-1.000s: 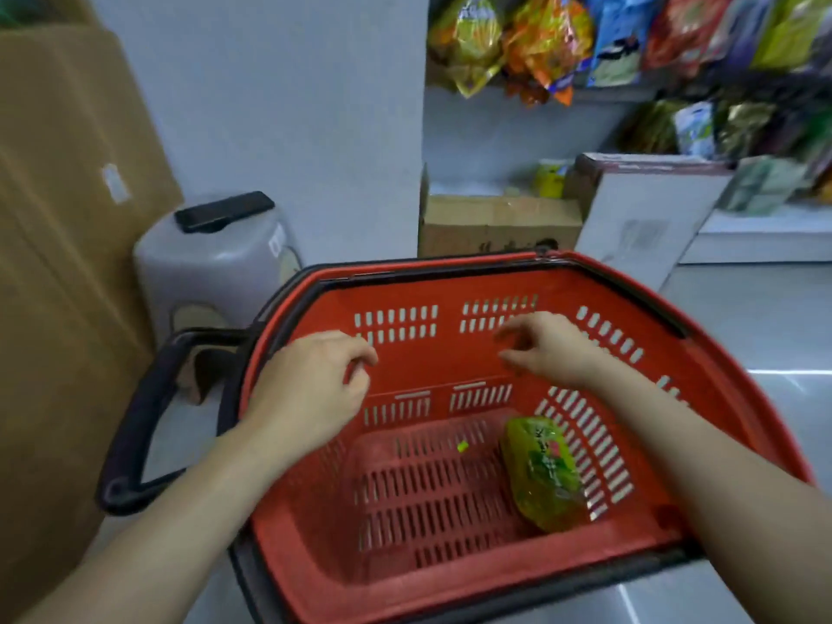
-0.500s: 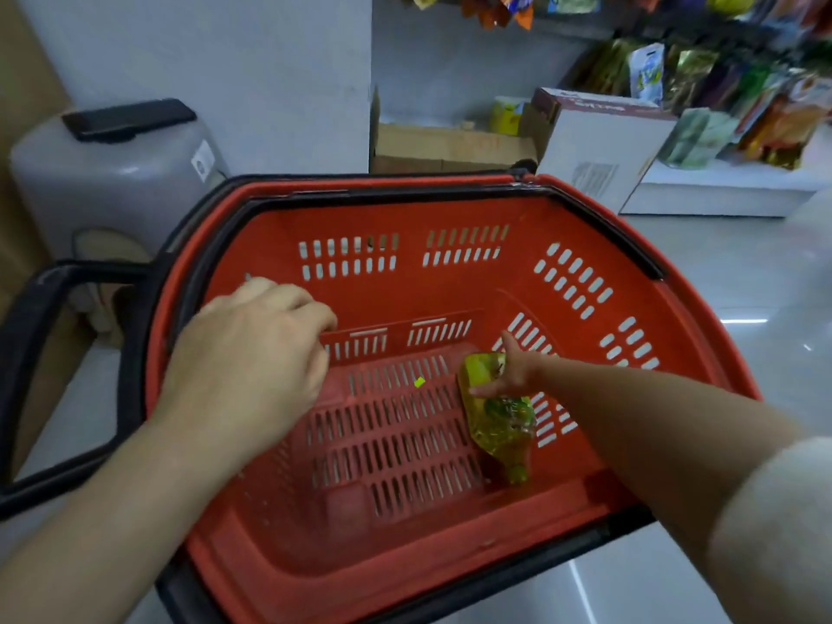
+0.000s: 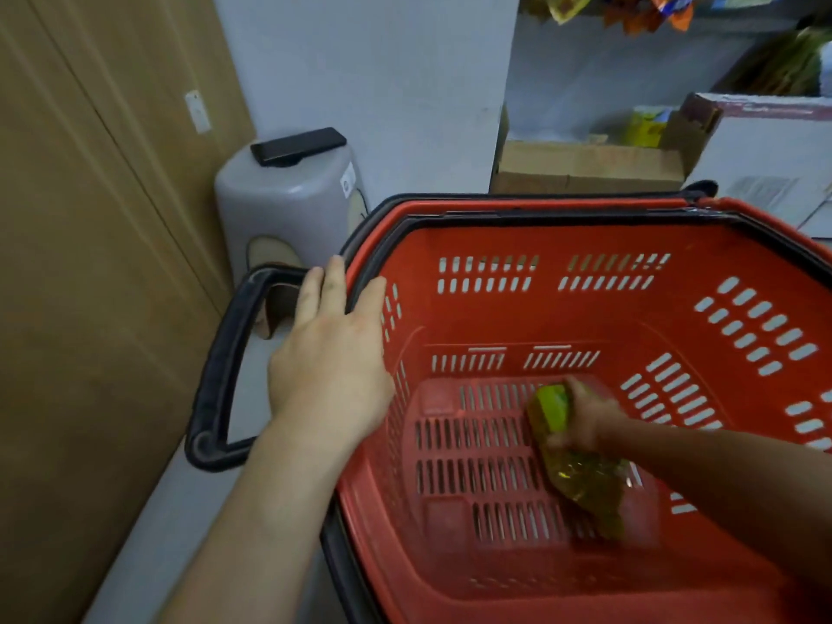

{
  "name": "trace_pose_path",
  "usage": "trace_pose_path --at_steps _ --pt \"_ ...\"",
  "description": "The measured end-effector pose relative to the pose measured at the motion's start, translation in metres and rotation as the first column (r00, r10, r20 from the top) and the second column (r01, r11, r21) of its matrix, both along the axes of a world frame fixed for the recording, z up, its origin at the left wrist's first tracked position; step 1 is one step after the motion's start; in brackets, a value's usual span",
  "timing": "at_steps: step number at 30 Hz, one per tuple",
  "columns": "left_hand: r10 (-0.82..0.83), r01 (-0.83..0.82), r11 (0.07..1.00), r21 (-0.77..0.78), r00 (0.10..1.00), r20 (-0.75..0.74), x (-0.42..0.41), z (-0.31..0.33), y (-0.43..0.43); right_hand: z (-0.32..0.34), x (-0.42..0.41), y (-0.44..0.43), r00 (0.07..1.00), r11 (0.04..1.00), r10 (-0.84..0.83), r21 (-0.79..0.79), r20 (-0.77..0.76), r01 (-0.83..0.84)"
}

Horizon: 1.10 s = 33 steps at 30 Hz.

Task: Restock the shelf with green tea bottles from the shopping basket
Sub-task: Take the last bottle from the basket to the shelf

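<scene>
A red shopping basket (image 3: 517, 245) with a black rim and a black pull handle (image 3: 220, 362) fills the lower right. One green tea bottle (image 3: 581, 475) with a green cap lies on the basket floor. My right hand (image 3: 585, 416) is down inside the basket, fingers closed around the bottle's neck and cap end. My left hand (image 3: 328, 358) rests flat over the basket's left rim, fingers spread and holding nothing. Snack packets on the shelf (image 3: 630, 6) show at the top right.
A grey plastic stool (image 3: 288, 204) with a black phone (image 3: 297, 146) on top stands by the wall behind the handle. A wooden panel (image 3: 90, 308) runs along the left. Cardboard boxes (image 3: 585, 168) and a white box (image 3: 774, 155) sit beyond the basket.
My right hand reached down into the basket and closed on the bottle's top end. My left hand moved out from over the basket to its left rim.
</scene>
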State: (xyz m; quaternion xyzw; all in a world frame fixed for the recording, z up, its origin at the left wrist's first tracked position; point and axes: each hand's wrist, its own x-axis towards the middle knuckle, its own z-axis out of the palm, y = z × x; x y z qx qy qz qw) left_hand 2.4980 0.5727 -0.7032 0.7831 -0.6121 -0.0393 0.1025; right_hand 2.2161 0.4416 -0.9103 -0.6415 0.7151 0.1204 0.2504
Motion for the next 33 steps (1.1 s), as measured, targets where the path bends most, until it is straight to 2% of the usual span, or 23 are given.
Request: trace_pose_path --at_steps 4,7,11,16,19,21,24,25,27,29,31,33 --pt "-0.075 0.075 0.997 -0.03 0.997 0.001 0.0 -0.004 -0.004 0.044 0.042 0.007 0.934 0.987 0.156 -0.004 0.322 -0.163" --pt "-0.111 0.111 0.993 -0.031 0.994 0.008 0.004 -0.007 -0.012 0.097 0.066 0.012 0.84 0.944 0.325 -0.09 0.434 -0.319" --pt "-0.126 0.123 0.989 -0.084 0.992 -0.028 0.021 -0.015 -0.02 0.159 0.086 0.02 0.756 0.904 0.428 -0.247 0.495 -0.349" --pt "-0.128 0.116 0.988 -0.103 0.985 -0.114 0.037 -0.021 -0.022 0.195 0.11 0.026 0.698 0.858 0.501 -0.395 0.511 -0.327" --pt "-0.189 0.128 0.96 -0.25 0.953 -0.237 0.036 -0.015 -0.02 0.21 0.122 0.033 0.664 0.815 0.566 -0.453 0.489 -0.361" --pt "-0.213 0.11 0.952 -0.287 0.91 -0.357 0.034 -0.008 -0.018 0.221 0.131 0.038 0.642 0.755 0.636 -0.517 0.428 -0.403" --pt "-0.197 0.053 0.963 -0.264 0.81 -0.553 0.035 -0.002 -0.021 0.241 0.142 0.049 0.621 0.66 0.719 -0.588 0.314 -0.467" --pt "-0.21 0.029 0.96 -0.278 0.731 -0.65 0.035 0.001 -0.021 0.248 0.144 0.053 0.609 0.637 0.736 -0.605 0.295 -0.477" --pt "-0.241 -0.042 0.953 -0.299 0.488 -0.839 0.036 0.009 -0.021 0.263 0.147 0.059 0.596 0.601 0.76 -0.63 0.26 -0.491" --pt "-0.257 -0.061 0.956 -0.286 0.287 -0.923 0.039 0.021 -0.017 0.28 0.15 0.065 0.601 0.565 0.777 -0.63 0.189 -0.532" --pt "-0.229 -0.058 0.967 -0.247 0.219 -0.948 0.043 0.029 -0.012 0.294 0.153 0.069 0.593 0.534 0.794 -0.617 0.131 -0.578" --pt "-0.222 -0.107 0.962 -0.252 0.232 -0.947 0.045 0.038 -0.006 0.301 0.157 0.074 0.579 0.511 0.809 -0.607 0.1 -0.609"
